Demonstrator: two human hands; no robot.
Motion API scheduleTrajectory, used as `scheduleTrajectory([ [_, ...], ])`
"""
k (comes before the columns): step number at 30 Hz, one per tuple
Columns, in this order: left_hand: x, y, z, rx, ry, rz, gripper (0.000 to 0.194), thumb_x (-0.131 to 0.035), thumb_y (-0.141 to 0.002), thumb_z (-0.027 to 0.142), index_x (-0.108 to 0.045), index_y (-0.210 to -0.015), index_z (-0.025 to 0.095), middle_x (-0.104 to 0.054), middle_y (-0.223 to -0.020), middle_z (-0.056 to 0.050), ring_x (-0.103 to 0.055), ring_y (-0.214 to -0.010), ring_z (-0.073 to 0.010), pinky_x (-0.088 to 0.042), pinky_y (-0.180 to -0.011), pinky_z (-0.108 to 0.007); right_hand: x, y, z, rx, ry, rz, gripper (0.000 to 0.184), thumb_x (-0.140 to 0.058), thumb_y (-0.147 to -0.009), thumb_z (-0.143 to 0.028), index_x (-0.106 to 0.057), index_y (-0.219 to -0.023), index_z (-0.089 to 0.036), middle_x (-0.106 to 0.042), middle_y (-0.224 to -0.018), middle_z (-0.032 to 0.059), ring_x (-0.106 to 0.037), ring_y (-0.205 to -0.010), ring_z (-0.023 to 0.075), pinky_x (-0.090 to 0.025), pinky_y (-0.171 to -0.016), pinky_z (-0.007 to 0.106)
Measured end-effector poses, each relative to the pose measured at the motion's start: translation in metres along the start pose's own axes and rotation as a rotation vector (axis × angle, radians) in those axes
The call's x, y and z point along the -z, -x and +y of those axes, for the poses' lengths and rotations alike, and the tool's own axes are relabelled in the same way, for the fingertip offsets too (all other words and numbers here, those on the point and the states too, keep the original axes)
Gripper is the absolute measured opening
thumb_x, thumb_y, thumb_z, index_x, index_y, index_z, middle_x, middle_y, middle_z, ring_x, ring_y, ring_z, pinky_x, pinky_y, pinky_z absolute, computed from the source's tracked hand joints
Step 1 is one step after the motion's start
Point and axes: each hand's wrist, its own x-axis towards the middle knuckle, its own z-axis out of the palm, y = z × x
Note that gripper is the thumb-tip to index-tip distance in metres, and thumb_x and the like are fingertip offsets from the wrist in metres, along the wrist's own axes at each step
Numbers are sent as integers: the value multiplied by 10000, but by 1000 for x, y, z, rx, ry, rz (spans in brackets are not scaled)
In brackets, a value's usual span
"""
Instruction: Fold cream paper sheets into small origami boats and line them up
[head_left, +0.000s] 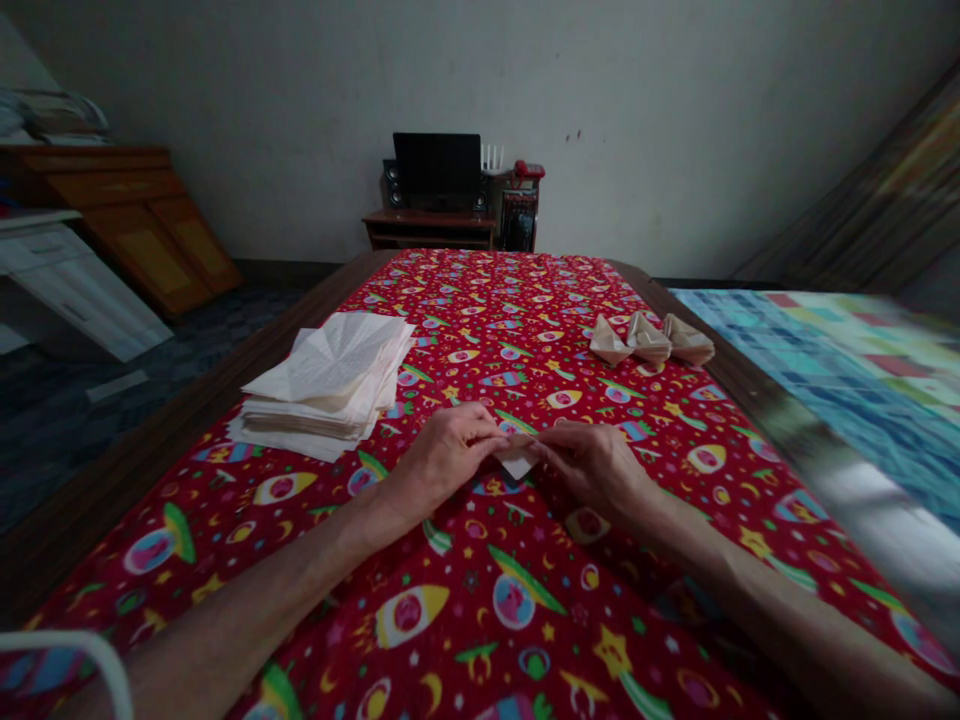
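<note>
Between my two hands is a small piece of folded paper (517,461), with a pale pointed flap facing me. My left hand (457,442) pinches its left edge between thumb and fingers. On the opposite edge, my right hand (592,460) grips it the same way. Fingertips hide part of the folds. To the left lies a stack of printed paper sheets (330,375), the top ones creased from the middle. Farther off on the right stand several folded paper shapes (649,342), nested in short rows.
A red cloth with rockets and stars (495,590) covers the table, whose dark wooden edge (720,390) shows. Beyond it stand a monitor (437,165) and a red telephone (529,170). A patterned bed (840,400) lies right; a wooden cabinet (142,220) stands left.
</note>
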Motion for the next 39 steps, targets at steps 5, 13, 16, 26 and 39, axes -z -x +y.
scheduleTrajectory([
  [5, 0, 8, 4, -115, -155, -128, 115, -587, -848, 161, -682, -784, 166, -609, -793, -28, -566, -785, -152, -448, -697, -250, 0, 10, 6, 62, 9, -43, 164, -535, -852, -259, -696, -833, -236, -629, -795, 64, -541, -646, 149, -378, -535, 238],
  [13, -5, 9, -1, 143, -11, -113, 81, -688, -756, 137, -667, -679, 153, -609, -722, -4, -567, -702, -129, -430, -650, -227, 0, 12, 0, 50, -104, -116, 237, -481, -904, -310, -653, -826, -167, -616, -773, 54, -524, -611, 116, -383, -561, 225],
  [16, -6, 9, -3, 189, 21, -115, 89, -665, -778, 152, -682, -691, 164, -615, -726, 0, -570, -704, -123, -426, -667, -225, 0, 10, -1, 6, -82, -110, 256, -468, -908, -324, -648, -814, -168, -632, -753, 51, -533, -608, 124, -378, -557, 229],
  [26, -10, 9, 1, 257, -116, -86, 135, -634, -795, 230, -610, -679, 168, -579, -750, 6, -542, -692, -125, -381, -639, -241, -5, 9, -2, -43, 97, -92, 241, -455, -903, -317, -644, -838, -182, -634, -734, 68, -519, -605, 139, -356, -573, 252],
  [39, 1, 8, -2, 321, 117, -139, 79, -712, -695, 111, -705, -658, 181, -602, -704, 19, -567, -667, -101, -414, -620, -202, -6, 4, -15, -182, -114, -45, 122, -557, -843, -224, -665, -813, -175, -661, -755, 34, -575, -648, 139, -389, -591, 232],
])
